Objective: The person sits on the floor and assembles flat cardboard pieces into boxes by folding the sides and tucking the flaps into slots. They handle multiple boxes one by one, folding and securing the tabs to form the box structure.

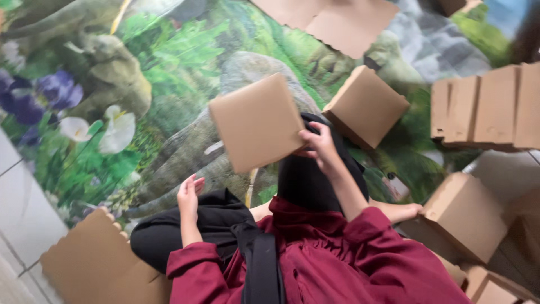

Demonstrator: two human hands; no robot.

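A seated person's right hand point(322, 145) pinches a folded cardboard box point(257, 121) above the lap; the left hand point(188, 194) hangs open. Finished boxes point(464, 214) crowd the mat's right edge; flat sheets point(93, 259) await folding.

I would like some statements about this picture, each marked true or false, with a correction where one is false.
1. The right hand holds a brown cardboard box by its edge. True.
2. The left hand also grips that box. False: it is open, apart from the box, above the person's dark-clothed leg.
3. The person wears red sleeves. True.
4. The mat on the floor is plain grey. False: it shows a printed scene of green plants, rocks and flowers.
5. A second closed cardboard box lies on the mat beyond the held one. True.
6. No flat cardboard lies near the left hand. False: a flat cardboard sheet with a wavy edge lies beside the leg.
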